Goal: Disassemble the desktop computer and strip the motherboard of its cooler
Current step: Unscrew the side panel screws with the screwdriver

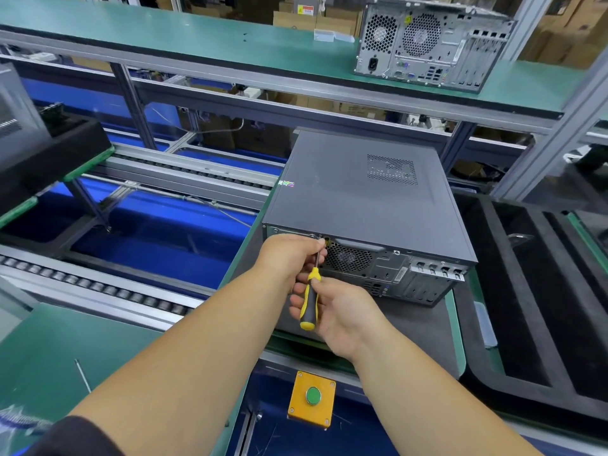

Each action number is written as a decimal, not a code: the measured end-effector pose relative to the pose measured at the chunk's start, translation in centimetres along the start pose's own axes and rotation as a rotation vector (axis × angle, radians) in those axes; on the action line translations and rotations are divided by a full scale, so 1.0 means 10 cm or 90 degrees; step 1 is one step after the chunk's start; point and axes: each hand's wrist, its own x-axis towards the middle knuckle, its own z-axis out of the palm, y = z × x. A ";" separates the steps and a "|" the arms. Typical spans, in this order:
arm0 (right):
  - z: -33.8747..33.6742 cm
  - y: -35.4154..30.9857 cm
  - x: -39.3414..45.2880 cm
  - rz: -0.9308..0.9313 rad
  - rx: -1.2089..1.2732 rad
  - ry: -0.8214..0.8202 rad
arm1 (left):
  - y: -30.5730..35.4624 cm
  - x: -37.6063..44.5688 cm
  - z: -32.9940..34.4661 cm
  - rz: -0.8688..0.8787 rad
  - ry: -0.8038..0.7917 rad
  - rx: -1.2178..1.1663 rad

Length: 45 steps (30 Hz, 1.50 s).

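While the desktop computer (368, 205) lies flat on the workbench mat (424, 324), rear panel facing the person, the right hand (342, 311) curls around a yellow-and-black screwdriver (310, 301); left hand (289, 255) fingers pinch its shaft, apparently steadying the tip on a rear case screw.

The desktop computer (362, 192) wears matt dark-grey painted metal, its rear panel bare perforated steel; the screwdriver (309, 302) has a glossy yellow-and-black plastic handle and metal shaft; the worktop (424, 324) looks matt black.
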 end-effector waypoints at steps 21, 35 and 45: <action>0.02 0.04 0.15 -0.085 -0.114 0.103 | 0.06 0.04 0.00 -0.047 -0.045 -0.029; -0.26 -0.03 -0.02 0.067 -0.050 -0.171 | 0.04 0.06 -0.04 -0.029 -0.070 -0.041; -0.15 0.02 0.11 0.059 -0.106 -0.061 | 0.06 0.04 -0.07 -0.048 -0.065 -0.030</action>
